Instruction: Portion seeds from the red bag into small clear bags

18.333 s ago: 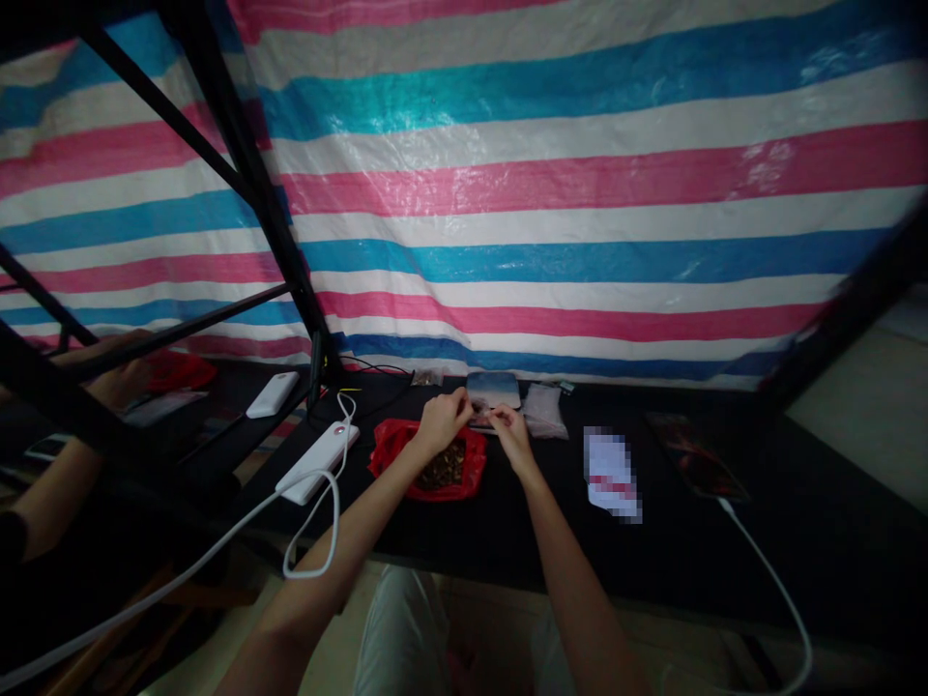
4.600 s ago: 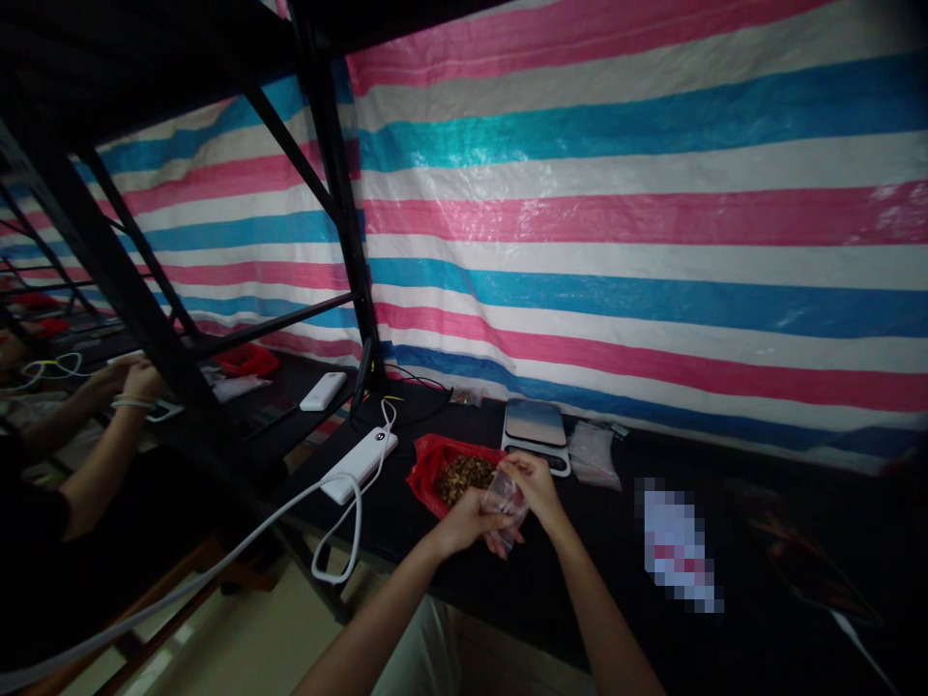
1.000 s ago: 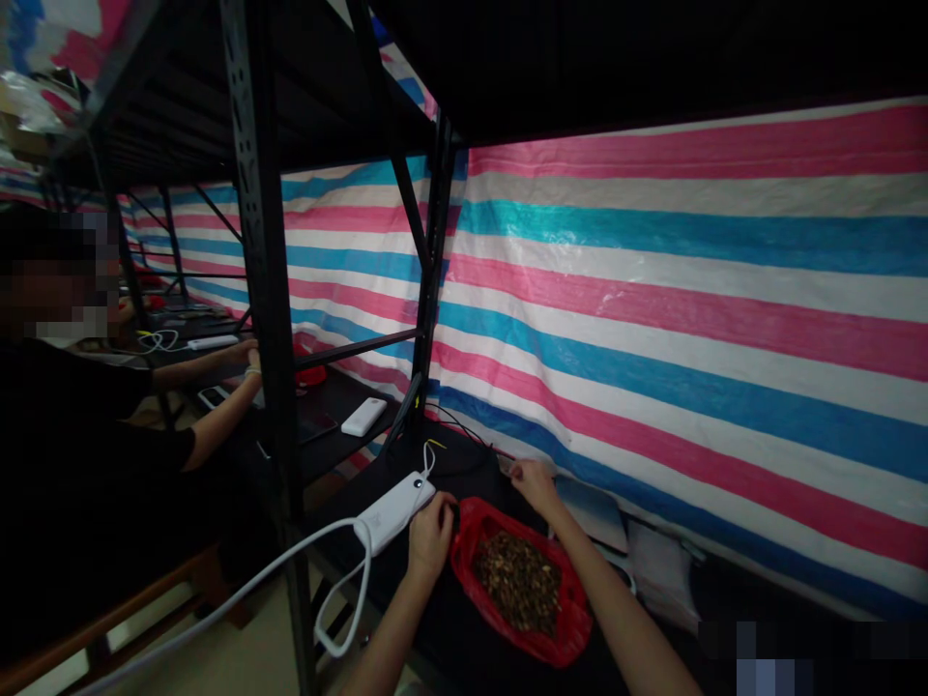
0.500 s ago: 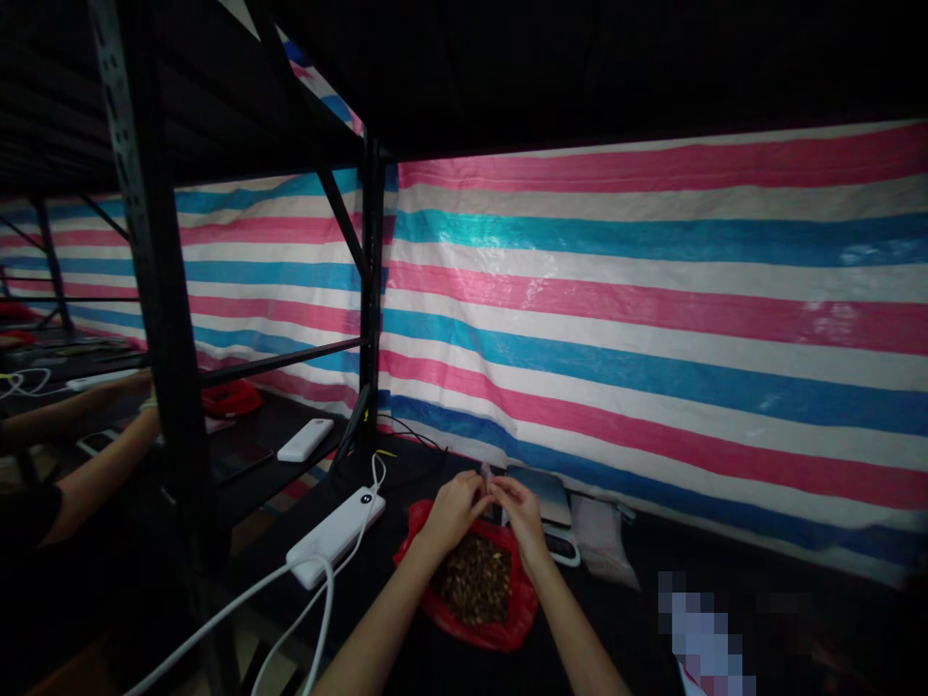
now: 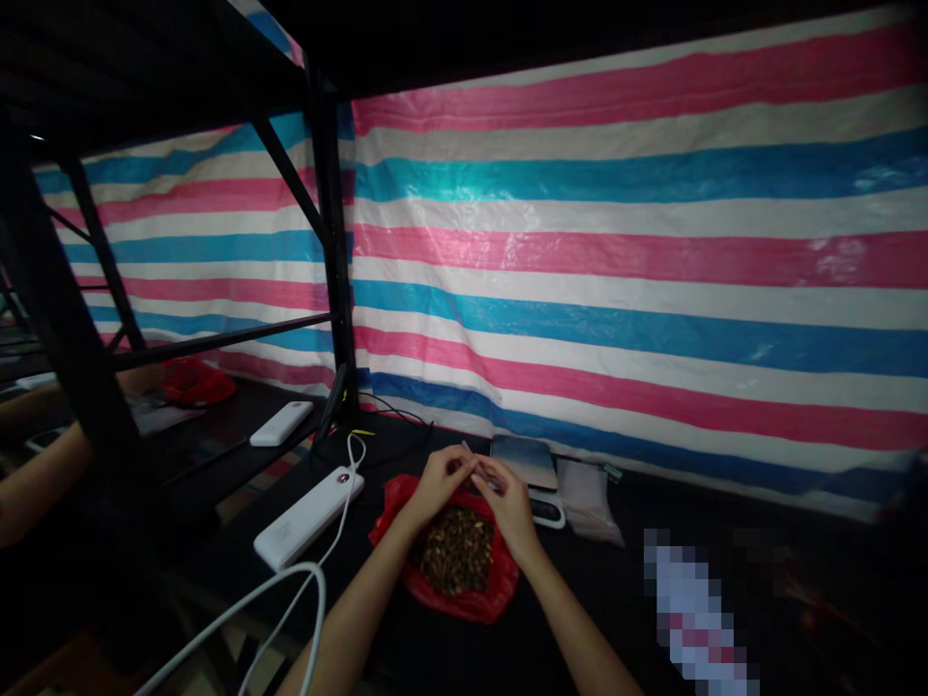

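Observation:
My left hand (image 5: pixel 440 479) and my right hand (image 5: pixel 506 495) meet above an open red plastic bag (image 5: pixel 464 601) full of small brown pieces (image 5: pixel 455 549). Between their fingertips they pinch a small clear plastic bag (image 5: pixel 473 462), thin and hard to make out in the dim light. Just behind the hands a small digital scale (image 5: pixel 528 464) with a shiny pan sits on the black table (image 5: pixel 601 590). A stack of clear empty bags (image 5: pixel 589 501) lies to the right of the scale.
A white power bank (image 5: pixel 308 505) with a white cable lies left of the red bag; another (image 5: pixel 281 422) sits further left. A black rack upright (image 5: pixel 330 251) stands behind them. Another person's arm (image 5: pixel 36 478) shows at the far left. A striped tarp backs the table.
My view has swung back from the left to the table. My hands, apart a second ago with the right one reaching toward the back, have come together over the red bag holding a small clear bag.

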`<state>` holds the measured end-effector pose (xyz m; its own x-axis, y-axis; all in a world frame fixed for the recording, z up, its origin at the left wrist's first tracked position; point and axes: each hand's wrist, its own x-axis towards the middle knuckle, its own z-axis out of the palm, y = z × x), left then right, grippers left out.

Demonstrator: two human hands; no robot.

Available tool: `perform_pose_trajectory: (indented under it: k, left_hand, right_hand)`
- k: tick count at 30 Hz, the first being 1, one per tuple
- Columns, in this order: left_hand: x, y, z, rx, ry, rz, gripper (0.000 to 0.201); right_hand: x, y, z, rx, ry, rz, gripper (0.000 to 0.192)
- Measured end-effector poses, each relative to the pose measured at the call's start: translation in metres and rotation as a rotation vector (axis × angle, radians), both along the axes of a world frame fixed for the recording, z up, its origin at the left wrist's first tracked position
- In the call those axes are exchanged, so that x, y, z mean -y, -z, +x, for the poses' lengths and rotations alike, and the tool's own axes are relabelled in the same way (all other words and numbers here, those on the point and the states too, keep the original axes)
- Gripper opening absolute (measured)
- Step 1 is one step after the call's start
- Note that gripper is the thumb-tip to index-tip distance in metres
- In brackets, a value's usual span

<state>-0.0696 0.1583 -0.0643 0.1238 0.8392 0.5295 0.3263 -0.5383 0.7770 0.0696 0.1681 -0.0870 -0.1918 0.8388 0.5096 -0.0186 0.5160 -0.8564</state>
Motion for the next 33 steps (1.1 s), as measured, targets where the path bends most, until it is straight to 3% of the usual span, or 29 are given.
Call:
perform_pose_trajectory:
  k: [6, 16, 33]
  left_hand:
    - [0.007, 0.004, 0.006, 0.097, -0.022, -0.033, 0.035]
    - [0.011, 0.004, 0.005, -0.002, -0.025, 0.008, 0.035]
    - [0.016, 0.007, 0.012, 0.112, 0.014, -0.065, 0.037]
  right_hand:
    - [0.009, -0.004, 0.002, 0.02, 0.083, -0.007, 0.026]
    - [0.01, -0.007, 0.013, 0.275, 0.134, 0.152, 0.026]
    - [0.007, -0.01, 0.016, 0.187, 0.116, 0.09, 0.027]
